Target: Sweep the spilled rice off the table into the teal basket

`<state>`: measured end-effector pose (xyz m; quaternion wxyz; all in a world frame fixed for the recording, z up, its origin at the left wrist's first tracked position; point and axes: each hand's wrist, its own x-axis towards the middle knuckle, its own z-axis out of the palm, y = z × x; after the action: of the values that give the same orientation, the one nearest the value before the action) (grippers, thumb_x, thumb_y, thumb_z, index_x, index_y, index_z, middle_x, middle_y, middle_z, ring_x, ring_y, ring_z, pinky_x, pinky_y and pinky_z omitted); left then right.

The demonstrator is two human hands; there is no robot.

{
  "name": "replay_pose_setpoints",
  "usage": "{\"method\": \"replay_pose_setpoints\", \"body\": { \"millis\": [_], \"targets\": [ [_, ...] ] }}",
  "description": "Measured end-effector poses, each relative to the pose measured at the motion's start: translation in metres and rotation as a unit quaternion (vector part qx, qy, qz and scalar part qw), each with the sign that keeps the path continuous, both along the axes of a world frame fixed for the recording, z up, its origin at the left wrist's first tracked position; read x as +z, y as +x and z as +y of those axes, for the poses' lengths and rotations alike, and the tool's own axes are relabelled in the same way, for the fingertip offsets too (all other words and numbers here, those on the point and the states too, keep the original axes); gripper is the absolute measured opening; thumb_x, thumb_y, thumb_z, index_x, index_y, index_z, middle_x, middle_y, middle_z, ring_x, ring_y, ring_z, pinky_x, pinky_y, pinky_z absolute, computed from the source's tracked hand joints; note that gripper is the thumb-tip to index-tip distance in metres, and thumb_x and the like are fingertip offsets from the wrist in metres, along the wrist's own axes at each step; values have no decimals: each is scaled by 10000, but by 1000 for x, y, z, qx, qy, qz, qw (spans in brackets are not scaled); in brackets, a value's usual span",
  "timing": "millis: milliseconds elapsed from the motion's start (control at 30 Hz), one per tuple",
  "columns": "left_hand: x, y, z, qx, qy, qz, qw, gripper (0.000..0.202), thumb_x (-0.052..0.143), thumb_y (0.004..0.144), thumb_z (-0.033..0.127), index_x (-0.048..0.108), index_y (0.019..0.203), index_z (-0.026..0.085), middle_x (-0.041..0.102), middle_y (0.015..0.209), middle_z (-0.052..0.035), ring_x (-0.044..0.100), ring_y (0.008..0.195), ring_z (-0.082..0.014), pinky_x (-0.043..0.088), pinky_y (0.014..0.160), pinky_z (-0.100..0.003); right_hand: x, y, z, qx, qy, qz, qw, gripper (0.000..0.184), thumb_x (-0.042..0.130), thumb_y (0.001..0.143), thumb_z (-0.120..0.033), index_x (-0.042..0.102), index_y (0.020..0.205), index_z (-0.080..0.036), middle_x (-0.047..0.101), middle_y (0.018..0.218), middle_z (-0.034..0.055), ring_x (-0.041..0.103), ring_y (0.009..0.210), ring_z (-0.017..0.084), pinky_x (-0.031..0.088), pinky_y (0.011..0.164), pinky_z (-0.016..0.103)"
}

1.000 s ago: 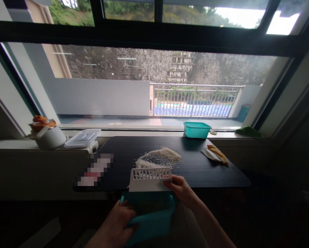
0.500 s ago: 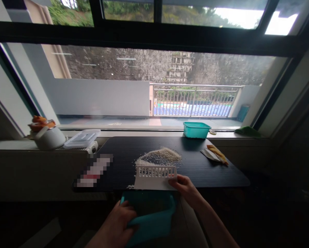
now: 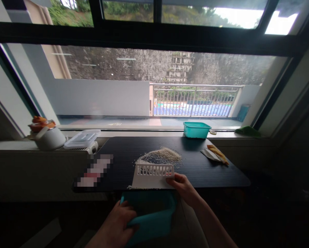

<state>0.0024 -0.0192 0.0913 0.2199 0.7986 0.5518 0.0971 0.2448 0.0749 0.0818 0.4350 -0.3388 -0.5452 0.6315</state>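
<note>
Table, bin, slotted plate and grains, from broad to fine.
The dark table spans mid-frame; at lower centre the teal bin sits mouth-up below its near edge, apparently to catch falling grains, its left rim gripped by the left hand. The right hand pinches the white slotted plate's right side, tilted, probably for scraping; pale grains lie beyond and along the edge, centre frame.
</note>
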Motion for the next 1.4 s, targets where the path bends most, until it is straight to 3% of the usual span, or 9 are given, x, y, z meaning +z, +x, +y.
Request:
{"method": "replay_pose_setpoints", "body": {
  "millis": [400,1133,1400],
  "targets": [
    [-1,0,2,-5,-5,-8,1000,131,514,740,198,543,612,203,635,810,6,537,898,-197,351,853,-301,7,-4,7,19,26,-6,999,382,707,701,-475,725,953,-189,721,929,61,628,891,237,484,813,374],
    [-2,-6,1,2,7,-3,1000,134,524,762,198,540,629,189,615,767,9,545,848,-184,350,809,-299,0,-16,14,38,15,-1,999,364,735,684,-442,731,939,-182,722,913,57,618,885,228,458,836,373],
    [-3,-6,4,0,5,-12,1000,179,517,750,183,490,573,187,607,752,13,547,837,-178,358,793,-291,0,-4,9,40,-1,8,999,367,731,696,-435,723,972,-194,720,943,62,611,929,236,453,855,372]
  ]
}}
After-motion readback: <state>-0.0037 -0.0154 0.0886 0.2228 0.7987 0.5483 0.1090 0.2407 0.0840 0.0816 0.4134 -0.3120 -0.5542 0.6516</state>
